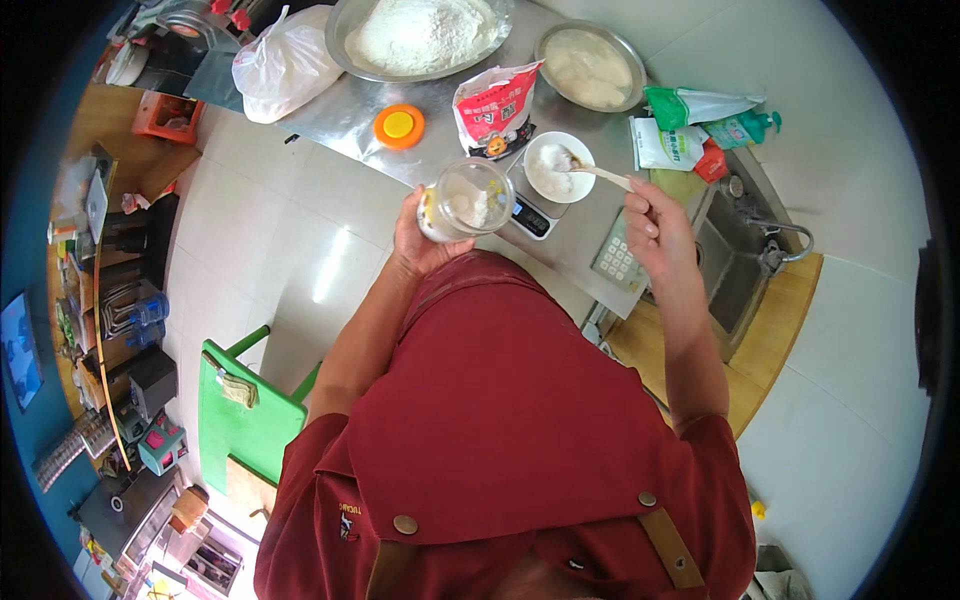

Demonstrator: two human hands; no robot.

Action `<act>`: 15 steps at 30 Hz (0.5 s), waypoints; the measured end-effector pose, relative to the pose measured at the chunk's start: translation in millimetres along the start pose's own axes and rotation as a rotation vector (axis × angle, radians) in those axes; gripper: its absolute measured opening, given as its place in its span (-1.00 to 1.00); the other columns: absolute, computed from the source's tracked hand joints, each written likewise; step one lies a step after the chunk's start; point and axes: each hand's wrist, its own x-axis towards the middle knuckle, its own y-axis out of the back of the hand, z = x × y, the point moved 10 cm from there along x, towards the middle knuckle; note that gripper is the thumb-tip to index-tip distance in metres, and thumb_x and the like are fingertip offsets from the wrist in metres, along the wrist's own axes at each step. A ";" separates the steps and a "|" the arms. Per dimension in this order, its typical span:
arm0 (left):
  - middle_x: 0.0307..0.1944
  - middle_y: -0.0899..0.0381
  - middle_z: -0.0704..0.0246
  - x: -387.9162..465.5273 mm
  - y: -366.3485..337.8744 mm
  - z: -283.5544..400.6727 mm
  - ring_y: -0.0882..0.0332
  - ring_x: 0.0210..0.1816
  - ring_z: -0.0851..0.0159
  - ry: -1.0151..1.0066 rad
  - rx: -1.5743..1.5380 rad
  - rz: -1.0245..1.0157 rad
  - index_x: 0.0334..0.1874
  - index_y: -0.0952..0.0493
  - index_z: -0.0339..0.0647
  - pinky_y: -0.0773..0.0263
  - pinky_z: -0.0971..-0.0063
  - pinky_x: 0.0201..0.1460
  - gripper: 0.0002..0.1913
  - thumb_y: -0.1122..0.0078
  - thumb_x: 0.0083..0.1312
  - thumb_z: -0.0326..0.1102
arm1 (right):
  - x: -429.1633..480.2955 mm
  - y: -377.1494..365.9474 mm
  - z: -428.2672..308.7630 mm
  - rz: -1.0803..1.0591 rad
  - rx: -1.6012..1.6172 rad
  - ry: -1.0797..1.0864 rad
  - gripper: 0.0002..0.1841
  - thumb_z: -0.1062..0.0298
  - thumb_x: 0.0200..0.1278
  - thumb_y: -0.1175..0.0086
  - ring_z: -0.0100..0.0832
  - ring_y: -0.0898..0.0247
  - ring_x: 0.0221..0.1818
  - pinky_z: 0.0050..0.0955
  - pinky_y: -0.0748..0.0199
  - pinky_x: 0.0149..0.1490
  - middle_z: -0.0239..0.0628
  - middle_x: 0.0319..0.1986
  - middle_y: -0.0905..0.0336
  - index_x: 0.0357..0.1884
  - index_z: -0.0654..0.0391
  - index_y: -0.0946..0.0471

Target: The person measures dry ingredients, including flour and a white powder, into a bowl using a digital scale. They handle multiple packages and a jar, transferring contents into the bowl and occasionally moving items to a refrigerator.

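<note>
My left hand (424,238) holds a clear jar (476,199) with white powder inside, tilted so its mouth shows. A light-coloured spoon (604,175) is gripped by its handle in my right hand (651,217); its bowl rests in white powder within a white bowl (581,193). That bowl stands on a digital kitchen scale (534,223). Just behind the jar is an open red and white printed bag (495,105). An orange lid with a yellow centre (399,126) lies on the steel table (352,124) near its edge.
Farther back are a large metal bowl of flour (420,37), a metal bowl with pale dough-like contents (589,67) and a tied plastic bag (285,67). On the right are a calculator (619,255), several packets, a pump bottle (739,129) and a sink (727,262). A green table (240,420) stands lower left.
</note>
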 end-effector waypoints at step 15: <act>0.22 -0.53 0.10 13.4 -42.3 -4.1 -0.64 0.09 0.00 0.035 0.078 -0.074 0.39 -0.37 -0.09 -0.72 0.04 -0.13 -0.20 0.10 0.32 0.42 | -63.9 -157.8 22.8 -0.310 -1.433 0.989 -0.69 0.35 0.31 -0.18 -0.15 -0.55 -0.44 -0.24 -0.49 -0.30 -0.16 -0.40 -0.57 0.05 0.23 -0.61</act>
